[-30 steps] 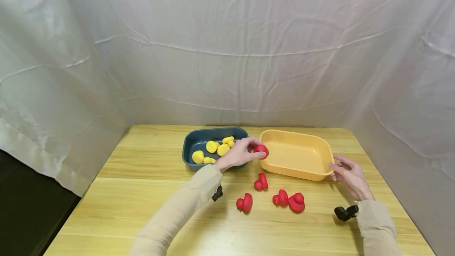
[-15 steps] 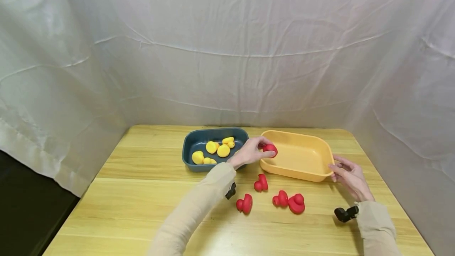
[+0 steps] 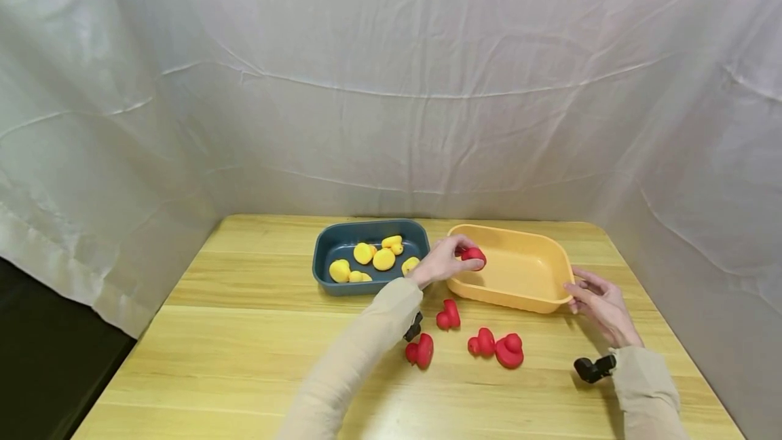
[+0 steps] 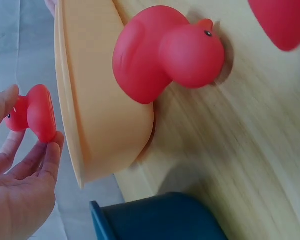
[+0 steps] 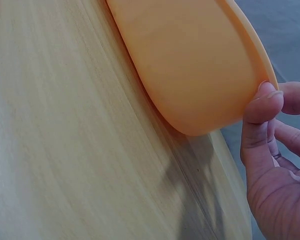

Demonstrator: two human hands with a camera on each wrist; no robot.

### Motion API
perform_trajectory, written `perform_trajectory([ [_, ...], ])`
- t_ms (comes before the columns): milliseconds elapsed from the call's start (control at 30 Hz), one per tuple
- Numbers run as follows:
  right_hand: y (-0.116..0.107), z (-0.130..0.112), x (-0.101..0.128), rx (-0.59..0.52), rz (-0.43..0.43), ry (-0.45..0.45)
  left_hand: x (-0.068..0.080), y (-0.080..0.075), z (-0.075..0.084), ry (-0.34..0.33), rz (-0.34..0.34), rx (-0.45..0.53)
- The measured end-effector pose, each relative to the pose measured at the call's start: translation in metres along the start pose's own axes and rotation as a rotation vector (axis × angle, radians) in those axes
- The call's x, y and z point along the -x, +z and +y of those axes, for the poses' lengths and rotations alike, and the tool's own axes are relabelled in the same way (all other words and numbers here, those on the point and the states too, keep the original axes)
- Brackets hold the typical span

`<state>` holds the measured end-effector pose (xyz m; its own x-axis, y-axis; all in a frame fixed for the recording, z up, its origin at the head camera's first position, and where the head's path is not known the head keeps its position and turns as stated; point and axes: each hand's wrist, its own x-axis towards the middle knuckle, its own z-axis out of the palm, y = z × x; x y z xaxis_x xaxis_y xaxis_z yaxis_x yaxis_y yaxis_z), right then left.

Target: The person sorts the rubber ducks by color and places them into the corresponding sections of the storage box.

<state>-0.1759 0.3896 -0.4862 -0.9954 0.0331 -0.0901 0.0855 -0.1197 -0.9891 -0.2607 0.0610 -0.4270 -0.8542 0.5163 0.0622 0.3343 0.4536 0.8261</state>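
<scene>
My left hand (image 3: 444,260) pinches a small red rubber duck (image 3: 474,255) between thumb and fingertips, over the left end of the orange tub (image 3: 537,301). In the left wrist view the held red duck (image 4: 34,114) hangs just past the orange tub's rim (image 4: 70,110). My right hand (image 3: 601,304) touches the tub's right end; its thumb (image 5: 260,107) presses against the tub's rim (image 5: 262,70). Several more red ducks lie on the table in front of the tub: one (image 3: 449,315), another (image 3: 420,350), and a pair (image 3: 497,347).
A dark blue tub (image 3: 330,243) left of the orange one holds several yellow ducks (image 3: 383,259). The wooden table (image 3: 244,358) is enclosed by white cloth at the back and sides. A loose red duck (image 4: 167,52) lies against the orange tub's wall.
My left hand has carried the red duck to the right, from the gap between the tubs to over the orange tub's left end. The right hand has stayed at the tub's right end.
</scene>
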Motion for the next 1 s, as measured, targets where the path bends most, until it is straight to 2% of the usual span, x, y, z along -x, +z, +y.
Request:
perform_trajectory([
  [200, 0.000, -0.001, 0.000, -0.001, 0.005, 0.003, -0.004, 0.006, 0.000, -0.048, 0.003, -0.007],
  [633, 0.001, -0.002, 0.001, -0.011, -0.006, 0.000, -0.010, 0.012, 0.002, -0.063, 0.008, -0.032],
  [1000, 0.001, -0.001, 0.000, -0.016, -0.008, 0.003, -0.009, 0.012, 0.001, -0.069, 0.000, 0.002],
])
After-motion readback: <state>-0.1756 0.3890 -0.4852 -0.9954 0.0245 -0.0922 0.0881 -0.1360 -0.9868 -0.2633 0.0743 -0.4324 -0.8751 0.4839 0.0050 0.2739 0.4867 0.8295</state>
